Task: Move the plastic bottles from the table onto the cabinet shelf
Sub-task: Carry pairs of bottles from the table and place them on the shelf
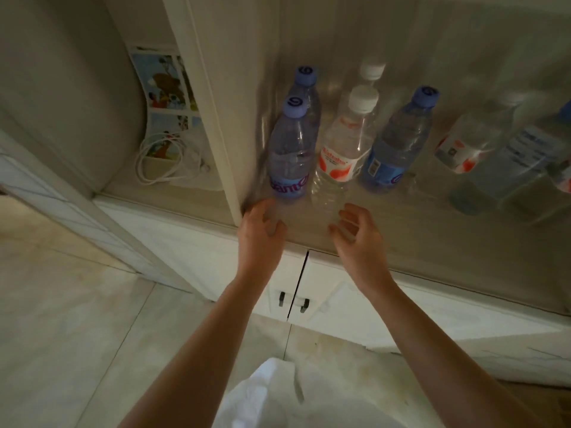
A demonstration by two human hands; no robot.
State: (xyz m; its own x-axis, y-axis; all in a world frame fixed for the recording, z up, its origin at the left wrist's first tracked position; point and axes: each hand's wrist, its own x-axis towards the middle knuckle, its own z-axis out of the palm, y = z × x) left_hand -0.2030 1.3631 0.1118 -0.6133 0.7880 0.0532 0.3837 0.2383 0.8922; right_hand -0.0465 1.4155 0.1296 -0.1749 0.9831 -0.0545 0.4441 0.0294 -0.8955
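Observation:
Several plastic bottles stand on the cabinet shelf (401,236). A purple-capped bottle with a purple label (289,152) is at the front left, a second purple-capped bottle (306,88) behind it. A white-capped bottle with a red label (343,149) stands in the middle, another white-capped bottle (372,72) behind. A blue-labelled bottle (398,140) is to the right, and blurred bottles (482,140) are further right. My left hand (261,230) is open just below the purple bottle's base. My right hand (358,233) is open below the red-label bottle. Neither hand holds anything.
A vertical cabinet panel (216,118) bounds the shelf on the left. Beyond it lie a coiled white cable (160,159) and a picture card (167,84). Two cabinet doors with dark handles (293,301) are below the shelf. White cloth (293,396) is at the bottom.

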